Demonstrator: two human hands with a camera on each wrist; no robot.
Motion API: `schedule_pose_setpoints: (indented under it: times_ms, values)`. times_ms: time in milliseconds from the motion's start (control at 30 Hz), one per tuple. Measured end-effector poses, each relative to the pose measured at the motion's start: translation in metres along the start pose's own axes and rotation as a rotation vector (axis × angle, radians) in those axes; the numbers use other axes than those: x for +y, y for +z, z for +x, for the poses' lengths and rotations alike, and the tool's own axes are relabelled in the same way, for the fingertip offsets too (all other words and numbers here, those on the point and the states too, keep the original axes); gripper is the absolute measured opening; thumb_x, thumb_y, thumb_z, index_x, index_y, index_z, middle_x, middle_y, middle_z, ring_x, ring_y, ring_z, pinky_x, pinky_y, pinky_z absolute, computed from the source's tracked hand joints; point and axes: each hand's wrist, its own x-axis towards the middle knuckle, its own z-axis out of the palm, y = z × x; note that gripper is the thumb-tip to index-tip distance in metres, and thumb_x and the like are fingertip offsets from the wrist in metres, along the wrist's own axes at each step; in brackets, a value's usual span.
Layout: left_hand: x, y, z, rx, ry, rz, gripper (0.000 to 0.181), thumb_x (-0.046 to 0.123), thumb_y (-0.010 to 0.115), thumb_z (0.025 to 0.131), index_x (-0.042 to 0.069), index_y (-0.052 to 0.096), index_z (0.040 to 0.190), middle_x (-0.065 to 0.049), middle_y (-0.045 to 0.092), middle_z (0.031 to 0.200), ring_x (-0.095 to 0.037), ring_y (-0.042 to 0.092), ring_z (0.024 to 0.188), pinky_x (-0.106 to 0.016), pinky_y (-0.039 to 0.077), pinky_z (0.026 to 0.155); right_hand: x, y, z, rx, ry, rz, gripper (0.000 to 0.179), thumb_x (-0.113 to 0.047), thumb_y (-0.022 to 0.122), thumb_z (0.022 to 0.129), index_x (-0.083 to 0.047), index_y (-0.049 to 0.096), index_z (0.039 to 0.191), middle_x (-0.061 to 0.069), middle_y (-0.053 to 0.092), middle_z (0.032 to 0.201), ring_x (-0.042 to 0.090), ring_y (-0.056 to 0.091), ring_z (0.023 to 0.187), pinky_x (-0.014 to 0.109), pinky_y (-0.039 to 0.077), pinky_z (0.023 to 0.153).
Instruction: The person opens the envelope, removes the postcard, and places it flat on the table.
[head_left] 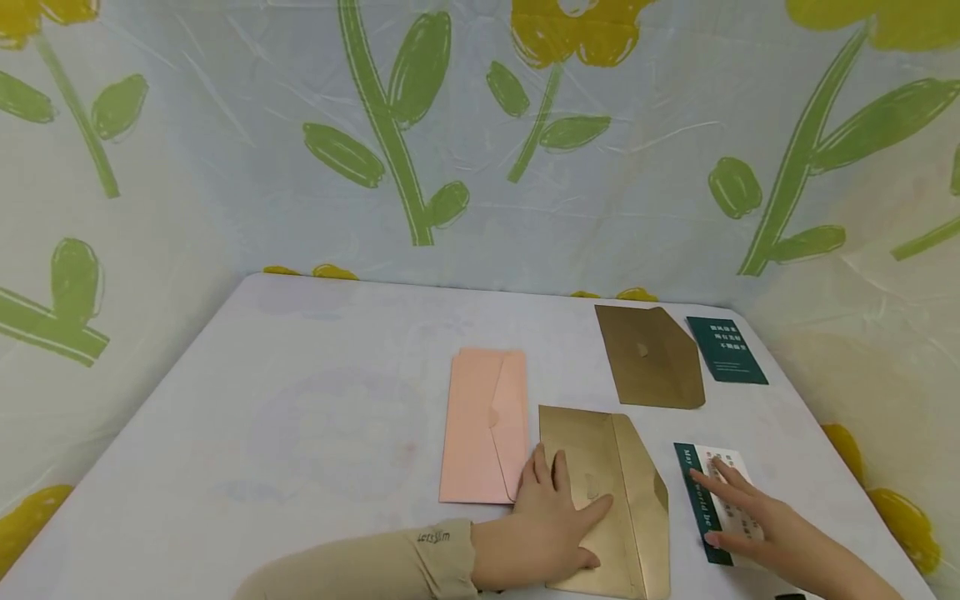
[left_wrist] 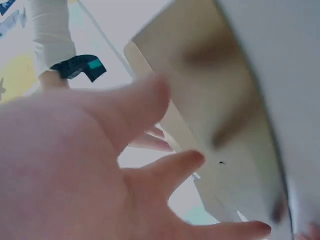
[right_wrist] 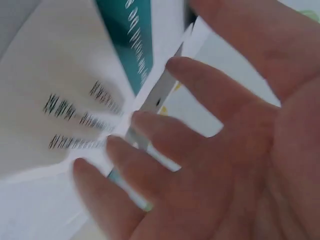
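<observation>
Fingers spread, my left hand [head_left: 551, 518] lies over a gold envelope [head_left: 588, 435] whose flap is unfolded to the right. The left wrist view shows the same hand [left_wrist: 85, 155] with its fingers extended close over the envelope's gold surface [left_wrist: 200, 75]. My right hand [head_left: 783, 537] hovers over a white card with a dark green printed strip [head_left: 693, 492]. Seen from the right wrist, that hand's fingers [right_wrist: 190, 72] are stretched out in front of the card's white printed face [right_wrist: 50, 70], with nothing gripped.
Pink envelopes [head_left: 476, 425] lie stacked left of the gold one, partly behind my left hand. Farther back are a darker gold envelope [head_left: 648, 358] with its flap unfolded and a dark green card [head_left: 727, 350] near the table's right edge. A floral cloth [head_left: 585, 192] hangs behind the white table.
</observation>
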Motion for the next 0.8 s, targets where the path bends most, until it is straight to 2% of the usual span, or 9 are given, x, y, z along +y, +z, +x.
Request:
schedule_pose_setpoints:
  times_ms: [100,200,433,533,633,700,800]
  values:
    - [-0.003,0.006,-0.009,-0.006,0.039,0.063,0.074,0.084,0.036,0.083,0.062,0.015,0.15,-0.011,0.027,0.159,-0.039,0.028,0.144,-0.047,0.026,0.114,-0.002,0.004,0.0,-0.016,0.047,-0.005,0.087,-0.048,0.07,0.088,-0.001,0.035,0.152,0.041,0.012,0.153,0.066,0.028,0.128,0.066,0.049,0.081]
    - [0.0,0.008,-0.012,0.005,0.054,0.088,0.075,0.086,0.034,0.081,0.062,0.013,0.15,-0.011,0.026,0.16,-0.037,0.028,0.144,-0.048,0.024,0.114,-0.001,0.007,0.002,-0.013,0.086,-0.037,0.09,-0.051,0.071,0.086,0.0,0.036,0.151,0.04,0.013,0.153,0.065,0.029,0.128,0.064,0.049,0.083]
    - [0.019,0.009,-0.004,0.01,0.013,0.096,0.079,0.09,0.031,0.077,0.064,0.01,0.148,-0.011,0.025,0.16,-0.035,0.023,0.146,-0.046,0.024,0.114,0.024,-0.002,0.004,0.004,0.113,-0.078,0.087,-0.053,0.068,0.088,0.003,0.038,0.148,0.042,0.015,0.15,0.066,0.03,0.126,0.069,0.046,0.082]
    - [0.029,0.008,0.0,-0.006,0.0,0.13,0.078,0.091,0.027,0.077,0.066,0.005,0.148,-0.009,0.024,0.16,-0.033,0.023,0.146,-0.047,0.022,0.115,0.037,-0.007,0.002,-0.001,0.116,-0.068,0.086,-0.052,0.065,0.091,0.004,0.036,0.148,0.044,0.014,0.149,0.068,0.028,0.125,0.072,0.045,0.08]
    - [0.037,0.005,0.003,0.005,-0.005,0.168,0.077,0.091,0.023,0.077,0.066,0.002,0.147,-0.009,0.024,0.16,-0.031,0.025,0.146,-0.049,0.019,0.115,0.045,-0.013,0.001,-0.007,0.117,-0.054,0.083,-0.051,0.063,0.093,0.005,0.036,0.148,0.045,0.013,0.148,0.069,0.024,0.125,0.074,0.043,0.079]
    - [0.039,0.004,0.004,0.016,-0.015,0.167,0.077,0.091,0.022,0.078,0.066,0.002,0.148,-0.008,0.025,0.159,-0.03,0.026,0.145,-0.048,0.02,0.115,0.047,-0.016,0.001,-0.008,0.11,-0.042,0.081,-0.05,0.062,0.095,0.006,0.036,0.148,0.045,0.012,0.148,0.07,0.02,0.126,0.076,0.04,0.08]
    - [0.032,0.004,0.002,0.027,-0.007,0.124,0.076,0.088,0.025,0.081,0.062,0.006,0.15,-0.009,0.025,0.16,-0.03,0.026,0.145,-0.045,0.021,0.115,0.045,-0.017,-0.002,-0.016,0.115,-0.04,0.082,-0.05,0.06,0.096,0.006,0.033,0.149,0.046,0.012,0.148,0.07,0.019,0.126,0.078,0.038,0.08]
